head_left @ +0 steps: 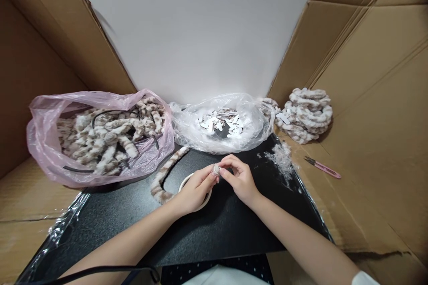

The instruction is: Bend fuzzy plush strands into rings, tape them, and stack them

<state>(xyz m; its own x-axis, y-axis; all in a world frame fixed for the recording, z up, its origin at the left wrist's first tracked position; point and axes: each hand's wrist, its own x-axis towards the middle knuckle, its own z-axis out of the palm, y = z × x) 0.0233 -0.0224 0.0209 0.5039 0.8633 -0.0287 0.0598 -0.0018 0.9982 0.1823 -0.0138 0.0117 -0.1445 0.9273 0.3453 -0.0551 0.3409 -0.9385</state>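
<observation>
Over the black table, my left hand [197, 187] and my right hand [241, 180] meet, fingertips closed in a pinch. Between them is a small pale grey-white piece [216, 169]; its kind is too small to make out. A cream-coloured ring [183, 181] shows partly behind and below my left hand, which hides much of it. Just to the left, a curved brown-and-white plush strip [162, 180] lies on the table, its lower end near my left wrist.
A pink plastic bag [43, 142] at the left holds many plush strips. Behind my hands, a clear plastic bag [190, 129] contains small white tags [214, 122]. At right are a plush coil [309, 113], loose fluff [282, 158] and pink-handled snips [323, 168]. Cardboard walls [377, 120] stand around.
</observation>
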